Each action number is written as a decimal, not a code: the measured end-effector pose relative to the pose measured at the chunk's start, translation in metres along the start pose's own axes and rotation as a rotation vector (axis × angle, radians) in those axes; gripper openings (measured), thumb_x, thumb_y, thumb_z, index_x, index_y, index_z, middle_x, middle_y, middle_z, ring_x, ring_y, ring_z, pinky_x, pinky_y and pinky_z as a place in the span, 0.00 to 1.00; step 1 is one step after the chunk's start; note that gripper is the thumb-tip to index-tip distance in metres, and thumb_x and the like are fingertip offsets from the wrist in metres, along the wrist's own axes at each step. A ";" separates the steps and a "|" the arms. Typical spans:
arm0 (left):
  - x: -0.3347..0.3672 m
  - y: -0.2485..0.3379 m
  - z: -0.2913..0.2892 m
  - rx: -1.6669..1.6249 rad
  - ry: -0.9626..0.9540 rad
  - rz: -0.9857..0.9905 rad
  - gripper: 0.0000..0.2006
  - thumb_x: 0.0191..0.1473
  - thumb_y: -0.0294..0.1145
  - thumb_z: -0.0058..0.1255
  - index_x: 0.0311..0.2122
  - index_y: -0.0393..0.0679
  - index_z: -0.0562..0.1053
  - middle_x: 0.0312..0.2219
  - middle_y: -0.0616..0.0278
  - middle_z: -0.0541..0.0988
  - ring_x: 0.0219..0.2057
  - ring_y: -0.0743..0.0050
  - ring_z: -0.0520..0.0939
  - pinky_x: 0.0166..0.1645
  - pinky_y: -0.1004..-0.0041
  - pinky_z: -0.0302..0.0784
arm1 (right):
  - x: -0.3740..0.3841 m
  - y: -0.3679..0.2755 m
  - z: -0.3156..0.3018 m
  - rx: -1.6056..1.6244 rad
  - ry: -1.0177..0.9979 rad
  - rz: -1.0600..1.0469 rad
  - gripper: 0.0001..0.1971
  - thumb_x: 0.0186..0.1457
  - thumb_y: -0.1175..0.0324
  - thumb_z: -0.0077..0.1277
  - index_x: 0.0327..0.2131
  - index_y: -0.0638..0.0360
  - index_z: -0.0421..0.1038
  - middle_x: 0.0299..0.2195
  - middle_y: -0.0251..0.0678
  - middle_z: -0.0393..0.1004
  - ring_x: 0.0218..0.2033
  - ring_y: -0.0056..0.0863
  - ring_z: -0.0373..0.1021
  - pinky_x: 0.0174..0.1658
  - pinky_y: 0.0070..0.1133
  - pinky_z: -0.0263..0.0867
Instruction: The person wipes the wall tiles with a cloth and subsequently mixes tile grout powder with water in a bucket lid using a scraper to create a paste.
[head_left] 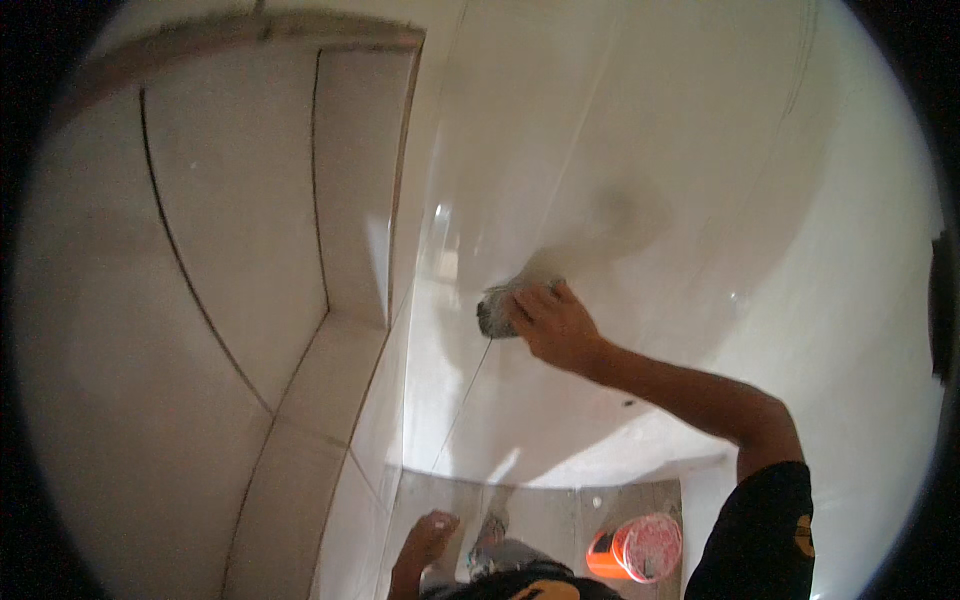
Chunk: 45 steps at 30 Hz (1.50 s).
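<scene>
My right hand (pixel 556 325) reaches up and presses a dark grey wad (pixel 496 313), like a sponge or bunched cloth, against the pale, glossy tiled wall (pixel 660 280). Its fingers are closed around the wad, whose exact kind I cannot make out. The wad sits at the upper end of a dark joint line (pixel 463 395) between tiles. Low on the left, my left hand (pixel 432 535) hangs near my body, away from the wall. Its fingers are blurred and nothing can be seen in them.
An orange bucket (pixel 607 556) with pinkish-white smears inside stands on the tiled floor (pixel 550 500) by the wall's foot. To the left, a recessed opening (pixel 365 180) with dark edges breaks the adjoining wall. A small dark hole (pixel 629 403) marks the wall below my right forearm.
</scene>
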<state>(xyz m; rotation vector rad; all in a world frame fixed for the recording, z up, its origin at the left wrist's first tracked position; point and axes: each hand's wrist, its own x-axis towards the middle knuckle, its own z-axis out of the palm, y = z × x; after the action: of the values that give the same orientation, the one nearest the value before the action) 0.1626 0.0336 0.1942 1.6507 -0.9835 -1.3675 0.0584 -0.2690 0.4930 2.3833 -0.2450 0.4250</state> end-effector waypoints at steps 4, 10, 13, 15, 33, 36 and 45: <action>-0.010 -0.010 -0.001 -0.052 0.012 0.143 0.16 0.59 0.42 0.46 0.39 0.38 0.72 0.34 0.57 0.76 0.36 0.67 0.78 0.40 0.68 0.74 | 0.049 0.054 -0.072 -0.060 0.219 0.165 0.20 0.44 0.76 0.49 0.44 0.50 0.71 0.42 0.33 0.73 0.45 0.35 0.67 0.49 0.35 0.60; -0.024 -0.018 -0.004 0.025 -0.018 -0.099 0.15 0.59 0.41 0.45 0.40 0.39 0.72 0.37 0.54 0.76 0.36 0.66 0.77 0.42 0.68 0.74 | 0.057 0.132 -0.080 -0.405 0.176 -0.362 0.23 0.44 0.67 0.52 0.48 0.45 0.69 0.49 0.31 0.68 0.52 0.33 0.63 0.54 0.37 0.58; -0.022 -0.070 -0.002 -0.211 -0.001 -0.052 0.15 0.58 0.41 0.47 0.41 0.40 0.72 0.35 0.57 0.77 0.34 0.69 0.77 0.40 0.70 0.74 | 0.004 0.118 -0.051 -0.254 0.129 -0.388 0.24 0.45 0.71 0.55 0.49 0.38 0.70 0.52 0.22 0.67 0.54 0.24 0.63 0.56 0.33 0.56; -0.030 -0.043 -0.011 -0.201 0.006 -0.161 0.14 0.57 0.41 0.49 0.41 0.41 0.71 0.34 0.59 0.77 0.33 0.71 0.77 0.39 0.72 0.74 | 0.001 0.114 -0.067 -0.251 0.028 -0.228 0.21 0.47 0.72 0.54 0.46 0.40 0.71 0.49 0.27 0.70 0.52 0.25 0.64 0.56 0.32 0.57; 0.010 -0.036 0.010 -0.036 -0.265 0.183 0.13 0.56 0.33 0.48 0.44 0.40 0.72 0.41 0.60 0.75 0.40 0.70 0.75 0.46 0.69 0.72 | 0.085 0.089 -0.148 -0.052 0.745 0.839 0.20 0.50 0.75 0.45 0.49 0.64 0.65 0.38 0.47 0.66 0.39 0.42 0.66 0.42 0.35 0.65; 0.036 -0.158 -0.004 0.430 -0.340 0.509 0.18 0.56 0.39 0.49 0.47 0.38 0.70 0.41 0.59 0.74 0.39 0.70 0.75 0.45 0.67 0.72 | 0.124 0.112 -0.139 -0.018 0.678 1.165 0.22 0.51 0.74 0.47 0.52 0.63 0.62 0.42 0.49 0.65 0.40 0.43 0.66 0.41 0.35 0.66; 0.026 -0.126 0.008 0.418 -0.356 0.472 0.25 0.53 0.48 0.53 0.48 0.38 0.70 0.41 0.53 0.74 0.43 0.63 0.74 0.47 0.67 0.71 | 0.125 0.070 -0.124 0.076 0.760 0.996 0.25 0.50 0.78 0.44 0.54 0.68 0.59 0.41 0.52 0.63 0.43 0.48 0.63 0.41 0.36 0.65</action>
<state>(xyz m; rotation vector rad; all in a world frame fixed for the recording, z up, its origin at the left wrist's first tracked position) 0.1693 0.0611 0.0683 1.3418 -1.8377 -1.1971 0.1250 -0.2456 0.6687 1.8226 -1.0459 1.7397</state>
